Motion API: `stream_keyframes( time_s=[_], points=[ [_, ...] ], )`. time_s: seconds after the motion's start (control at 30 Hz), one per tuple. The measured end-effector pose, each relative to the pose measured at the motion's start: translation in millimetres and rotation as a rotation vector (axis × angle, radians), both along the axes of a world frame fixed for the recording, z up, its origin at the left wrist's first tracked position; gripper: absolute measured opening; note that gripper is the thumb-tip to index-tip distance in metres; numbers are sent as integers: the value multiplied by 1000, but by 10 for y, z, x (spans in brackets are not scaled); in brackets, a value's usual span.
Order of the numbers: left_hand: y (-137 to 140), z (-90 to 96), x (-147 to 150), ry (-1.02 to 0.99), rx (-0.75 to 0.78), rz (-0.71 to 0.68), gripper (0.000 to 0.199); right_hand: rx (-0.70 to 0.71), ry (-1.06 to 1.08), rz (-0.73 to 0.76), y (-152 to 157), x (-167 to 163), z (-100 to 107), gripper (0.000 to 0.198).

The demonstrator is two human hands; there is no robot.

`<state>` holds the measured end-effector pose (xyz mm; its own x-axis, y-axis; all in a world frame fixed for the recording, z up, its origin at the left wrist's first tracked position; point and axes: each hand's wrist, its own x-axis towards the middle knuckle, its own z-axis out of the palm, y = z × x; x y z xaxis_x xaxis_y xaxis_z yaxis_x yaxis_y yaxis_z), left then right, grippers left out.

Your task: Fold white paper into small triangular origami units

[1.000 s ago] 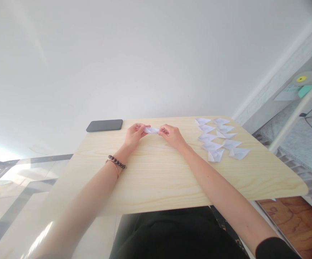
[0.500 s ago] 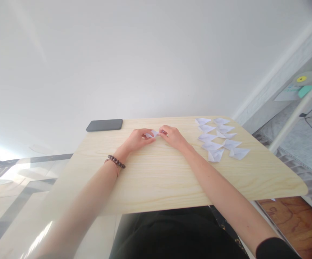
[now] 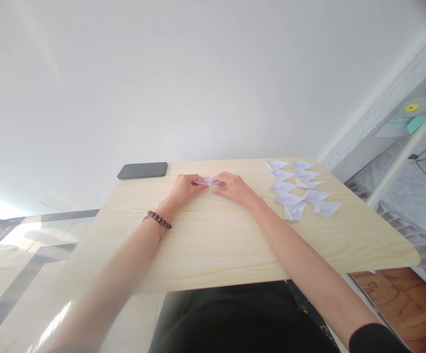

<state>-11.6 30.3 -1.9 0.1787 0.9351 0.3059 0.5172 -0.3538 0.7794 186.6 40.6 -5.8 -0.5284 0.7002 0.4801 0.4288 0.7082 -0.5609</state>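
Between my hands, above the far middle of the wooden table (image 3: 213, 235), is a small piece of folded white paper (image 3: 208, 180). My left hand (image 3: 185, 189) pinches its left end between thumb and fingers. At its right end, my right hand (image 3: 234, 188) has its fingers closed on the paper, the thumb a little lower. The fingers hide parts of both ends. To the right, several folded white paper pieces (image 3: 288, 198) with pointed corners lie in two columns.
A dark phone (image 3: 143, 170) lies at the table's far left corner. Behind the table rises a white wall (image 3: 213, 83). A white metal frame (image 3: 397, 166) stands beyond the right edge.
The held paper now shows wider and flatter between my hands. My right hand has shifted slightly left and its fingers have moved along the paper. The laid-out pieces are unmoved.
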Motion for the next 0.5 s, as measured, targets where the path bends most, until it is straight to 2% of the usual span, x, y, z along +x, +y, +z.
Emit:
stream_keyframes(
  time_s=[0.13, 0.33, 0.5],
  points=[
    [-6, 15, 24, -8, -31, -8, 24, 25, 6, -89, 23, -30, -16, 12],
    [23, -21, 39, -191, -158, -61, 29, -132, 84, -120, 16, -1, 22, 18],
    [52, -71, 33, -409, -295, -180, 35, -262, 181, -80, 0, 16, 16, 19]
  ],
)
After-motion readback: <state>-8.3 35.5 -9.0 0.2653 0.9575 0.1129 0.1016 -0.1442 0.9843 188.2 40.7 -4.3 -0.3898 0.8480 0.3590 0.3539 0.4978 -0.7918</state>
